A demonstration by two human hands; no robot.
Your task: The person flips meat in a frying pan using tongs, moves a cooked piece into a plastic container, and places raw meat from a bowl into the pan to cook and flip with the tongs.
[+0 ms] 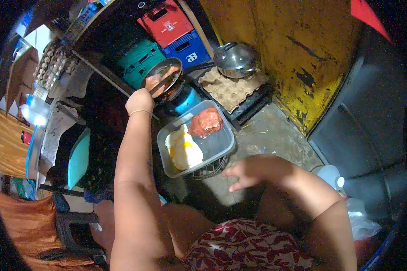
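Note:
My left hand (140,100) is closed around a dark, slim cooking utensil (161,85) that reaches over a frying pan (182,74). Pieces of pinkish meat (153,82) lie in the pan, and the utensil's far end is hard to make out among them. My right hand (240,173) hangs in the air with fingers apart and holds nothing. It is just to the right of a clear plastic container (228,147). Inside that container are fried eggs (184,149) with some yellow yolk and a pile of reddish meat slices (206,122).
A lidded metal pot (234,59) stands on a brown cardboard sheet (228,90) beyond the container. Red (165,25), blue (187,49) and green (140,63) crates are stacked behind the pan. Egg trays (56,65) sit at left. A rusty yellow panel (298,63) rises at right.

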